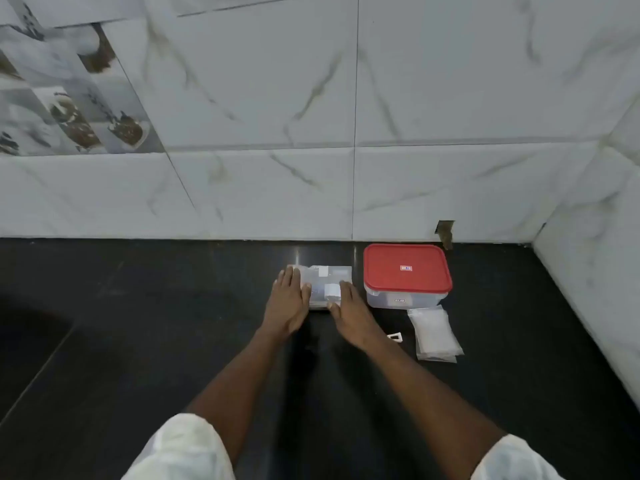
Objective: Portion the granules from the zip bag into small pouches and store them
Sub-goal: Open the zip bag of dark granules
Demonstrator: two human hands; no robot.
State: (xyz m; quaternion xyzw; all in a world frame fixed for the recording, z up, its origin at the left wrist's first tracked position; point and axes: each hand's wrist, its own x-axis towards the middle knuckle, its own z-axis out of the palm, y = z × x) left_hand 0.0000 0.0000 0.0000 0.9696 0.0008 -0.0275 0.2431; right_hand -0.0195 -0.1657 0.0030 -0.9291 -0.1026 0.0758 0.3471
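A flat stack of small clear pouches lies on the black counter near the wall. My left hand rests on its left side with straight fingers. My right hand lies on its right side, fingers straight, thumb at the front edge beside a small white piece. To the right, a clear zip bag of white granules lies flat. Behind that bag stands a clear storage box with a red lid, closed.
A small white clip-like piece lies between my right wrist and the zip bag. White marble wall tiles rise behind the counter and along its right side. A seam crosses the counter at the left.
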